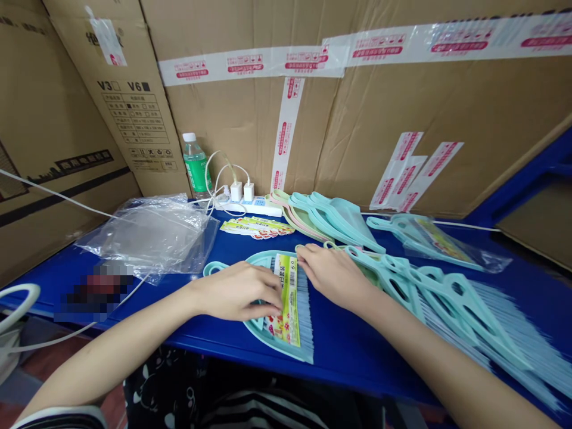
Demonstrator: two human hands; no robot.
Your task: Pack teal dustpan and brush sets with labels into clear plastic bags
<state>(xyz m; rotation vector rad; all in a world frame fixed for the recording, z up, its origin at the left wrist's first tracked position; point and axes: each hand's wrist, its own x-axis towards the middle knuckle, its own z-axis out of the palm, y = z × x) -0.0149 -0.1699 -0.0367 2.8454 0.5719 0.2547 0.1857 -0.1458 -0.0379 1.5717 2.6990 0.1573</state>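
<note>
On a blue table [357,357], a turquoise dustpan [273,344], handle to the left, with blue bristles [306,310] and a printed card [292,298] on it. Over its left part, left hand [239,292], fingers loosely bent beside the card; whether pinching or just touching, cannot tell. At its upper right, right hand [328,274], fingers drawn together by the card's top end; any grip on it, cannot tell.

Possible trouble: card skewed or creased, from uneven pressure; bristles bent, from a sideways push; dustpan slipped over the table's front edge, from a pull toward the body, with so little room below it.

Right of the dustpan, overlapping turquoise brushes [447,298], partly under the right forearm, and so easily snagged. Behind it, stacked dustpans [339,217], loose printed cards [257,226] and a power strip [263,208]. Far right of it, a bagged set [433,238]. Left of it, clear plastic bags [152,232], and a white cable [129,295], likely to catch the left forearm
</note>
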